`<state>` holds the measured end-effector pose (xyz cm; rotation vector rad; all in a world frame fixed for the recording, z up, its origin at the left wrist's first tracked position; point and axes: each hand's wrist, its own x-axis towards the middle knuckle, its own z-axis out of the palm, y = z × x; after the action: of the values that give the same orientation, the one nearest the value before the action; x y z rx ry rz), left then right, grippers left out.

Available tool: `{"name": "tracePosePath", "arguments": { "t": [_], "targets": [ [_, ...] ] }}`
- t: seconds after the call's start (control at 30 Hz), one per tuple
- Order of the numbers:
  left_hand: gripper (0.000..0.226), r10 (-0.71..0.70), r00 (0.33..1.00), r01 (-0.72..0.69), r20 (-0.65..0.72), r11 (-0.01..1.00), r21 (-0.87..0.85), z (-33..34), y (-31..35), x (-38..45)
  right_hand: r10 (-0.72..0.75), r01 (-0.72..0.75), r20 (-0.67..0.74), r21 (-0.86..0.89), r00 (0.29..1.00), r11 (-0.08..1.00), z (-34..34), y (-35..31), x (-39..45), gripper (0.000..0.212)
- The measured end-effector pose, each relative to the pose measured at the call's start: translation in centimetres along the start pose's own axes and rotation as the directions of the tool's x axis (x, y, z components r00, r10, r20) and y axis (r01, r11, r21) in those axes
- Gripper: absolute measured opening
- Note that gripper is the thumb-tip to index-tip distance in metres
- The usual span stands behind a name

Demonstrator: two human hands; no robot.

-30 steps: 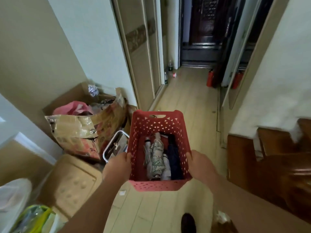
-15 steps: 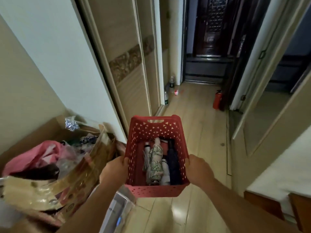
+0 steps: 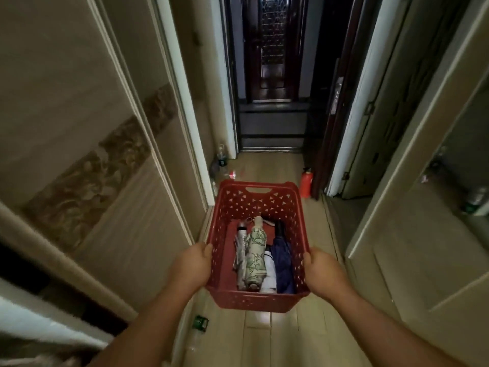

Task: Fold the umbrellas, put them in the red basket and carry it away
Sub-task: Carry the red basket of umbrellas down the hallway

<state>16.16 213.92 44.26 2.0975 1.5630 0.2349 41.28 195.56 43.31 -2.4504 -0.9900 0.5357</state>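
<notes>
I hold the red basket (image 3: 258, 200) in front of me above the wooden floor. My left hand (image 3: 191, 266) grips its left wall and my right hand (image 3: 321, 271) grips its right wall. Inside lie several folded umbrellas side by side: a silver one (image 3: 240, 250) at the left, a white one with green leaves (image 3: 256, 256) beside it, a white one (image 3: 270, 274) mostly hidden, and a dark blue one (image 3: 283, 260) at the right.
A narrow hallway runs ahead to a dark door (image 3: 272, 49). Sliding closet doors (image 3: 92, 154) line the left; an open doorway (image 3: 370, 128) and wall are on the right. A red fire extinguisher (image 3: 305, 182) and bottles (image 3: 221, 157) stand on the floor ahead.
I have walked forward down the hallway with the basket. The cardboard boxes and clutter on the left have dropped out of view. Both hands keep the same grip.
</notes>
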Motion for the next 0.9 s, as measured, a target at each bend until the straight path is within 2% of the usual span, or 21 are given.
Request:
{"name": "tracePosePath", "arguments": {
  "t": [0.1, 0.2, 0.33, 0.4, 0.53, 0.7, 0.9],
  "targets": [
    [0.046, 0.035, 0.999, -0.035, -0.002, 0.998, 0.058, 0.4, 3.0, 9.5, 0.024, -0.024, -0.014, 0.008, 1.000, 1.000, -0.1, -1.2, 10.1, 0.034],
    [0.045, 0.056, 0.998, -0.056, -0.002, 0.995, 0.077, 1.8, 6.2, 19.0, -0.033, 0.034, 0.016, -0.022, 0.999, 0.999, -0.4, -2.4, 21.5, 0.034],
    [0.044, 0.020, 1.000, -0.019, -0.016, 1.000, 0.025, 3.2, 10.6, 31.8, -0.079, 0.089, 0.091, -0.116, 0.993, 0.989, -1.5, -4.7, 37.4, 0.020],
    [0.046, 0.005, 1.000, -0.005, -0.018, 1.000, 0.030, 3.0, 13.2, 38.3, -0.086, 0.098, 0.101, -0.127, 0.991, 0.987, -2.6, -6.8, 44.5, 0.021],
    [0.047, -0.059, 0.997, 0.061, -0.045, 0.998, 0.034, 0.5, 18.1, 50.5, -0.087, 0.091, 0.066, -0.062, 0.994, 0.994, -5.1, -12.1, 57.0, 0.036],
    [0.044, -0.111, 0.990, 0.112, -0.087, 0.994, 0.004, -1.4, 21.4, 66.9, -0.121, 0.127, 0.060, -0.114, 0.991, 0.985, -5.1, -18.7, 74.3, 0.042],
    [0.044, -0.036, 0.995, 0.035, -0.097, 0.999, -0.009, -3.1, 24.1, 88.0, -0.147, 0.147, 0.007, -0.089, 0.989, 0.985, -4.2, -26.4, 93.4, 0.036]
  ]
}}
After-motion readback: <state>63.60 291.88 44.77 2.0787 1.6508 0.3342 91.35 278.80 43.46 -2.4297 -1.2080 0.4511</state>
